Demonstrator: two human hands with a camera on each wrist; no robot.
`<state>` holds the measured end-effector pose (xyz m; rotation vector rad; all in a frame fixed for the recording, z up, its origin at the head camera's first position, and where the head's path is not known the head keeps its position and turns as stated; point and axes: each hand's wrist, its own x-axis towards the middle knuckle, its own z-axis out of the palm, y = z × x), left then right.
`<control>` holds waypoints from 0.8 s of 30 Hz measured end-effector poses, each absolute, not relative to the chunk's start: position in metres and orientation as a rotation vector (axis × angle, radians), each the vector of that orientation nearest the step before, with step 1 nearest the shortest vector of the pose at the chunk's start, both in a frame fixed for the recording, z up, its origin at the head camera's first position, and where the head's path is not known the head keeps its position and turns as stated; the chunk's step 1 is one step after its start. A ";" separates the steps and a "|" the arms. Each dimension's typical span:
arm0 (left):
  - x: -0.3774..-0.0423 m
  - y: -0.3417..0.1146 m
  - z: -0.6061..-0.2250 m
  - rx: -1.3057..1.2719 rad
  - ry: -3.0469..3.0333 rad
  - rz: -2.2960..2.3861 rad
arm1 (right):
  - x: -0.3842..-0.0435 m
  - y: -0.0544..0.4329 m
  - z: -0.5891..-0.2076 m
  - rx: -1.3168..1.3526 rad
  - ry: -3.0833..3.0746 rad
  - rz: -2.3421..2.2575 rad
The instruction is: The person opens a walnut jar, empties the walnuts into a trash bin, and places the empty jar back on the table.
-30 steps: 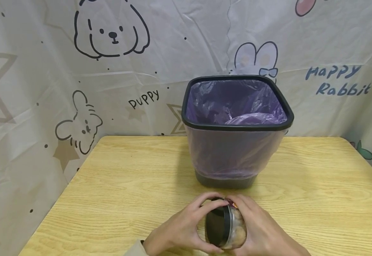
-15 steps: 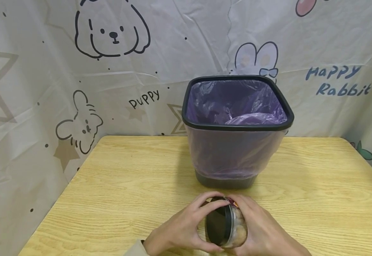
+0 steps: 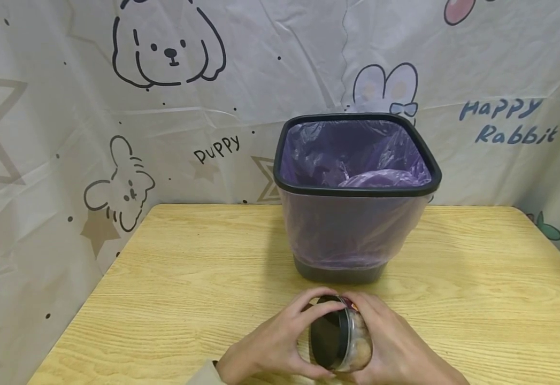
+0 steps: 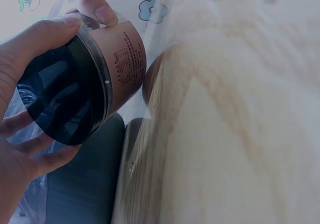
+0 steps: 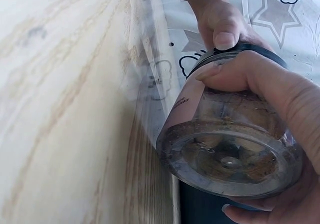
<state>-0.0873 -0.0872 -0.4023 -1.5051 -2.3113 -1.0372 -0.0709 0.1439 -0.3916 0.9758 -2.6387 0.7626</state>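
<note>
A clear plastic jar (image 3: 359,347) with a black lid (image 3: 327,339) lies tipped over, its lid facing left. Brownish rounded pieces show through its wall and, in the right wrist view, through the jar's base (image 5: 230,161). A pinkish printed label (image 4: 122,59) wraps part of the side. My left hand (image 3: 282,339) grips the lid, with the thumb and fingers spread around its rim. From the other side, my right hand (image 3: 390,339) holds the jar's body. Whether the jar touches the table is hard to tell.
Just beyond the hands stands a dark trash bin (image 3: 342,275) lined with a purple plastic bag (image 3: 352,230). The bin rests on a light wood-grain table (image 3: 188,278). A pale curtain (image 3: 270,80) with cartoon drawings hangs behind and at the sides.
Over the last second, the jar and its lid shift very slightly to the right within the hands. Both hands keep nearly the same position and grip.
</note>
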 end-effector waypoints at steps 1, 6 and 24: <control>-0.087 -0.087 -0.402 -1.504 -2.314 -1.042 | -0.071 0.144 -0.392 0.978 -2.640 0.764; -0.087 -0.087 -0.403 -1.515 -2.304 -1.015 | -0.071 0.144 -0.391 0.979 -2.648 0.769; -0.087 -0.084 -0.403 -1.516 -2.263 -1.063 | -0.071 0.145 -0.393 0.973 -2.638 0.786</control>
